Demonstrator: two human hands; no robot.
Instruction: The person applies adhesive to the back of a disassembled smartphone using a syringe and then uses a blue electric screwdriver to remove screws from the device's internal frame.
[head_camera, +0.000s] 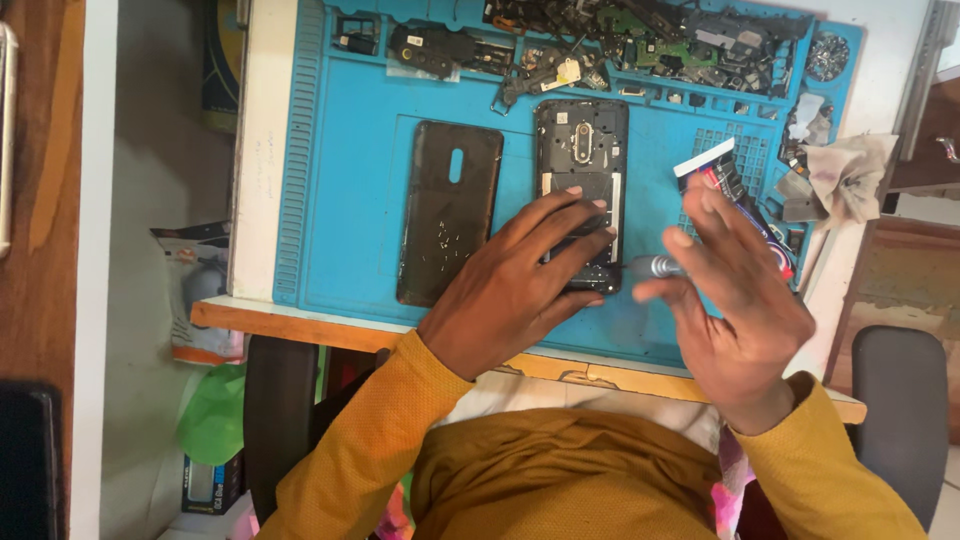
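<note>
Opened black smartphone body (583, 160) with back removed, rectangular, camera module and bare inner frame exposed, lying flat at centre of frame on blue silicone repair mat (350, 200). Likely light, stiff and thin, yet fragile where circuitry and connectors sit uncovered; probably slippery along smooth edges, though steadied by grippy mat. Best held by long side rails or pressed down at lower end, away from camera and inner parts. Left hand (510, 285) laid over lower end of phone, fingers (560, 215) stretched out and slightly spread, pressing down rather than pinching. Right hand (740, 300) at centre right, just beside phone, fingers mostly straight and close together, thumb and a fingertip pinching slim silver-tipped screwdriver (652, 266) pointed toward phone's lower right edge; tip contact not clear. Detached dark glossy back cover (450, 225) just left of phone, flecked with pale residue. Heap of dark scrap phone parts and boards (640, 45) along upper edge of mat. Crumpled grey cloth (850, 170) at upper right. Small red, white and blue tube (730, 185) behind right hand, partly hidden.
</note>
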